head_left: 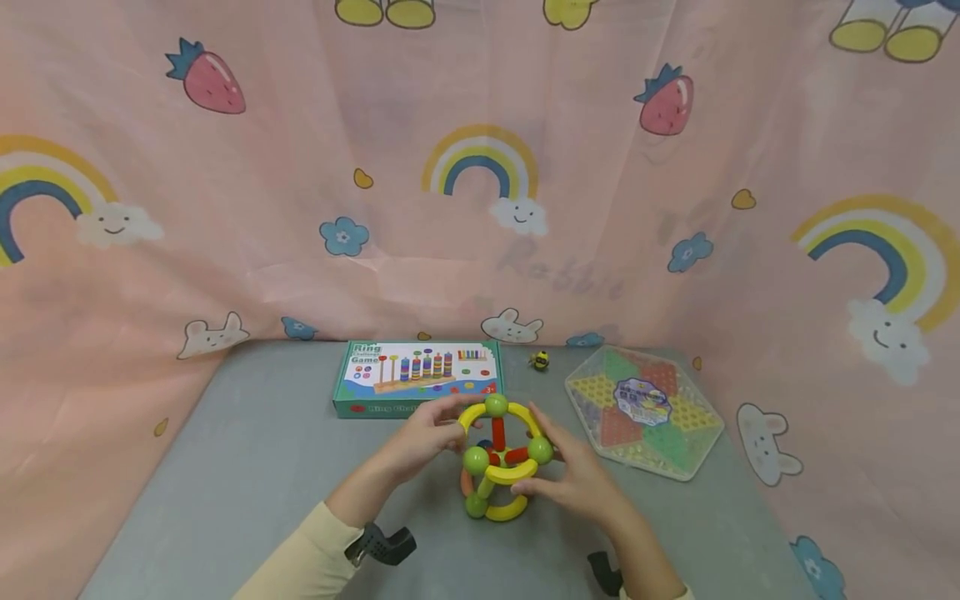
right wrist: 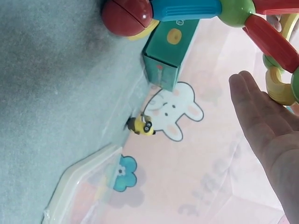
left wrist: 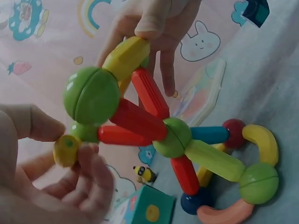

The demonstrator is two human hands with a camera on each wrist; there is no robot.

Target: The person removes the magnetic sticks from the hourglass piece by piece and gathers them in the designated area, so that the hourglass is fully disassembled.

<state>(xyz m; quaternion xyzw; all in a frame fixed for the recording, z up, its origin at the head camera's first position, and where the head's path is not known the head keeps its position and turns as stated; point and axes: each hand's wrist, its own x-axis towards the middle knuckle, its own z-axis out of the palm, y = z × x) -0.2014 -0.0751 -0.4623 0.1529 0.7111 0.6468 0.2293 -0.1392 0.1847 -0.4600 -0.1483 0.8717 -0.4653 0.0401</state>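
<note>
A: What are the hands doing?

B: The left hand pinches a smooth yellow curved rod between thumb and fingers, beside the glossy green ball topping the build. The right hand is mostly extended, fingers nearly straight, its thumb on another yellow curve.

A: And the build?

B: The multicoloured ball-and-rod frame stands at the lower centre of the head view, on the flat grey counter.

A: How would you handle it?

B: I judge the left hand is fitting or adjusting its rod. Line its end squarely with the ball, let the right thumb steady lightly, and avoid sideways pushes; the red spokes could twist loose.

A: Materials?

B: Seamed balls, probably plastic; grooved straight rods, rounded arcs. Behind, left of centre, lies a green printed cardboard box; right of it, a tiny yellow-and-black figure; farther right, a clear plastic hexagonal board with coloured triangles. Pink printed cloth fills the upper frame.
</note>
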